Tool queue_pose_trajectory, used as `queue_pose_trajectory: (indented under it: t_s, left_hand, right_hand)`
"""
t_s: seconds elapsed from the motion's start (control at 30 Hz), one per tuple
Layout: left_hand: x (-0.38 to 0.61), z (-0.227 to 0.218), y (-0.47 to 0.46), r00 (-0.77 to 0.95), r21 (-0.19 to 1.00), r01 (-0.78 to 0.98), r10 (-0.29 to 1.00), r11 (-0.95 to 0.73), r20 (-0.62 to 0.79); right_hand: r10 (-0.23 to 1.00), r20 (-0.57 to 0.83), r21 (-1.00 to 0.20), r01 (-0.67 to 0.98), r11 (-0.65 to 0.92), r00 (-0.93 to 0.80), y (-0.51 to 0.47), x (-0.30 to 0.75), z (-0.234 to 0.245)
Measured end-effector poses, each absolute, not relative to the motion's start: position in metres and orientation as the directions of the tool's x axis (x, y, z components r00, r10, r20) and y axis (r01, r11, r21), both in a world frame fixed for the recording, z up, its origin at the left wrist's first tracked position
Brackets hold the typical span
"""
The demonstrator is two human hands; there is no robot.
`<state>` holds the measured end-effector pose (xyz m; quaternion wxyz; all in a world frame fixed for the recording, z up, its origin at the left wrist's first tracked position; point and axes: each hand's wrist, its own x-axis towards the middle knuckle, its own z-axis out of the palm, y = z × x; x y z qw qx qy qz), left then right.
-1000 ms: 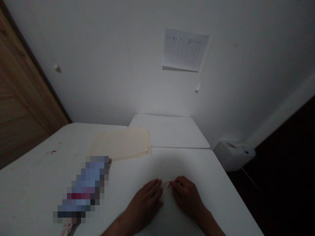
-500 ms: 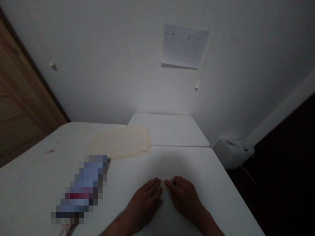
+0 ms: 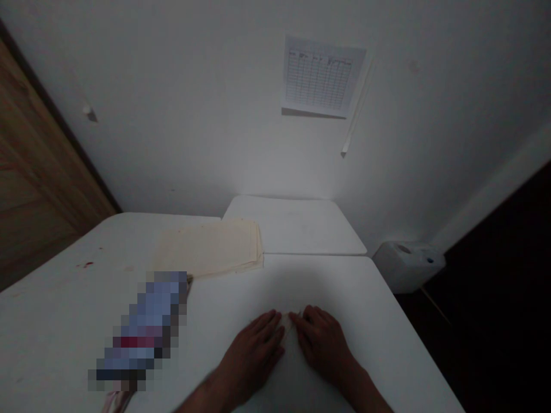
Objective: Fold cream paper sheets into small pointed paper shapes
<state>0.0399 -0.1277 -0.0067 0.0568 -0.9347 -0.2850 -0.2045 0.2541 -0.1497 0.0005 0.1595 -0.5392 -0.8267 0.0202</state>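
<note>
My left hand point(image 3: 257, 347) lies flat on the white table, fingers stretched toward the middle. Between my two hands shows a small thin pale scrap point(image 3: 287, 319), mostly covered by my fingers; its kind is unclear. My right hand point(image 3: 323, 341) rests just right of it with curled fingers, the index fingertip pressed down at the scrap's edge. Something small and light shows at those fingers, too dim to name. Beyond my left hand lie several thin cream sheets point(image 3: 210, 249), stacked flat.
The white table point(image 3: 344, 310) meets a second white top point(image 3: 301, 226) against the wall. A pixelated blue item point(image 3: 150, 321) lies at left. A printed chart point(image 3: 321, 77) hangs on the wall. A white plastic container point(image 3: 407, 269) stands beyond the right edge.
The right hand's fingers have shifted very slightly over the scrap, and a bit more of it shows between the hands. The left hand stays in place.
</note>
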Motion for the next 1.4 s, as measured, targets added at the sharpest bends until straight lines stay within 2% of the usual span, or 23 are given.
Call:
queue_pose_trajectory:
  t_s: [0.2, 0.47, 0.7, 0.93, 1.03, 1.17, 1.4]
  left_hand:
    - [0.0387, -0.0082, -0.1283, 0.723, 0.084, 0.549, 0.523, -0.832, 0.451]
    - [0.0398, -0.0100, -0.1286, 0.745, 0.053, 0.541, 0.507, -0.840, 0.433]
    - [0.0401, -0.0109, -0.1283, 0.740, 0.076, 0.537, 0.513, -0.840, 0.435]
    - [0.0403, -0.0096, -0.1281, 0.725, 0.103, 0.530, 0.512, -0.842, 0.460]
    - [0.0399, -0.0089, -0.1282, 0.731, 0.101, 0.533, 0.517, -0.840, 0.445]
    - [0.0401, -0.0080, -0.1284, 0.745, 0.087, 0.534, 0.517, -0.841, 0.423]
    - [0.0408, -0.0087, -0.1283, 0.727, 0.111, 0.525, 0.513, -0.844, 0.456]
  right_hand:
    - [0.902, 0.246, -0.233, 0.882, 0.410, -0.354, -0.1492, 0.2548, 0.0008]
    - [0.905, 0.244, -0.229, 0.886, 0.404, -0.349, -0.1492, 0.2541, -0.0002]
    - [0.886, 0.222, -0.183, 0.874, 0.449, -0.408, -0.1494, 0.2488, 0.0016]
    - [0.915, 0.234, -0.153, 0.917, 0.369, -0.330, -0.1514, 0.2482, -0.0014]
    - [0.921, 0.246, -0.177, 0.920, 0.349, -0.302, -0.1518, 0.2502, -0.0024]
    - [0.915, 0.245, -0.204, 0.905, 0.372, -0.321, -0.1526, 0.2510, -0.0014]
    - [0.903, 0.196, -0.157, 0.897, 0.413, -0.381, -0.1518, 0.2483, 0.0012]
